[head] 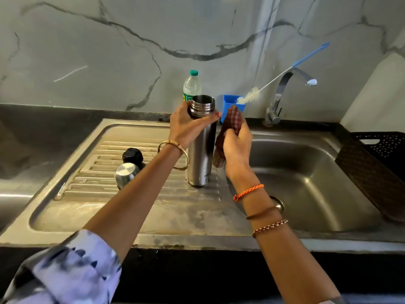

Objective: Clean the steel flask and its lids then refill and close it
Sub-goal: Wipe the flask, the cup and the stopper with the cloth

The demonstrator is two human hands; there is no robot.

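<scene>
The steel flask (200, 150) stands upright and uncapped on the sink's ribbed drainboard (87, 194). My left hand (186, 126) grips it just below the threaded neck. My right hand (237, 143) holds a bunched red checked cloth (232, 119) against the flask's right side. Left of the flask lie its two lids: a black inner stopper (132, 155) and a steel outer cap (127, 174), partly behind my left forearm.
A plastic water bottle (192, 84) with a green cap stands behind the flask. A blue cup (229, 105) holds a long bottle brush (285, 72). The tap (282, 95) arches over the basin (306, 183). A dark perforated basket (377, 159) leans at the right.
</scene>
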